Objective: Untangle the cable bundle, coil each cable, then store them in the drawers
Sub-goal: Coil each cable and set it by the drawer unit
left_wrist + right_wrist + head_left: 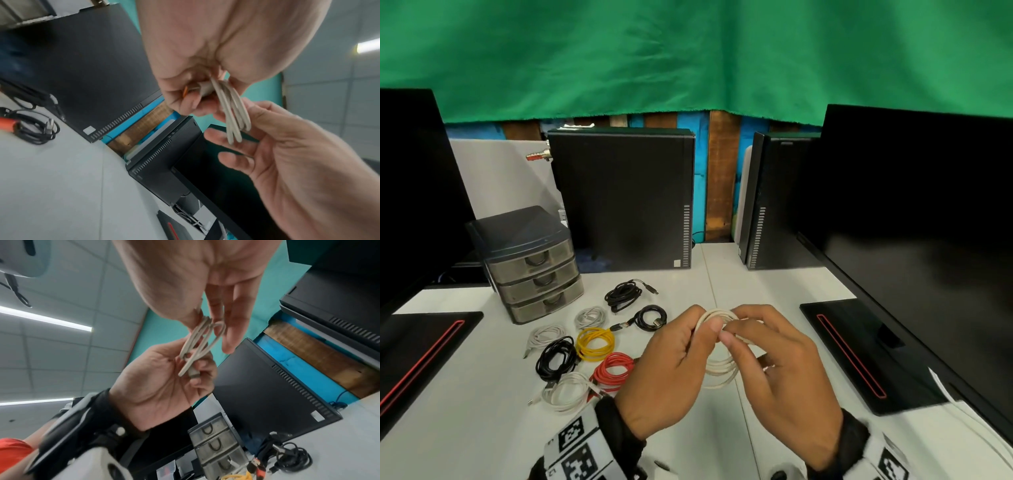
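White worktop (774, 284) with 2 black computer towers at the back. Grey 3-drawer unit (530, 263) at left, drawers closed. 8 coiled cables just in front: yellow coil (595, 343), red coil (613, 371). Above the worktop, left hand (671, 370) and right hand (780, 370) both pinching the white coil (719, 363).

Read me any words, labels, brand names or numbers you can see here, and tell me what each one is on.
No text reads clearly.
Left wristband: black-and-white square code markers and one small mark, too blurred to read.
Right wristband: a similar marker, no words.
Left computer tower: small white sticker at the lower corner, too small to read.
Drawer unit, monitor stands, cables: no labels visible.
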Demonstrator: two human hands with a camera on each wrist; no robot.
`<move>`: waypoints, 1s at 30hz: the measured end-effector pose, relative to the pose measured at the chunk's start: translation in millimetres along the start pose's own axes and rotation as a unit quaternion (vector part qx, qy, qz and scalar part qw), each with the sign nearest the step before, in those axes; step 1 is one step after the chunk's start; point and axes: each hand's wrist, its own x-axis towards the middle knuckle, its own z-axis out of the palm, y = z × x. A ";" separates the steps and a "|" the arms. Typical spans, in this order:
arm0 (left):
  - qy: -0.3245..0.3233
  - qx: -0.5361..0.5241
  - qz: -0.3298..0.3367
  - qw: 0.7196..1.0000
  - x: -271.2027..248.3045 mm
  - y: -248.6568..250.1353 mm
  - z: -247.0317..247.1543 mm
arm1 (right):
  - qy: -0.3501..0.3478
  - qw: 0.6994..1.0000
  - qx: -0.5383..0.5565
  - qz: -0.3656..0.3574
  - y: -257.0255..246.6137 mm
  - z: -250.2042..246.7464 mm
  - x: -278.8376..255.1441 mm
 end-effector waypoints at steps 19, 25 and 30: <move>0.137 -0.349 -0.202 0.905 9.4 6.3 4.0 | 0.044 0.948 0.254 0.184 -11.7 6.6 -4.1; 0.193 -0.306 -0.191 0.913 12.0 10.3 0.8 | -0.059 0.943 0.268 0.186 -20.0 6.6 -4.5; 0.180 -0.231 -0.166 0.942 8.2 4.1 10.6 | -0.119 0.954 0.216 0.168 -15.8 20.3 -10.2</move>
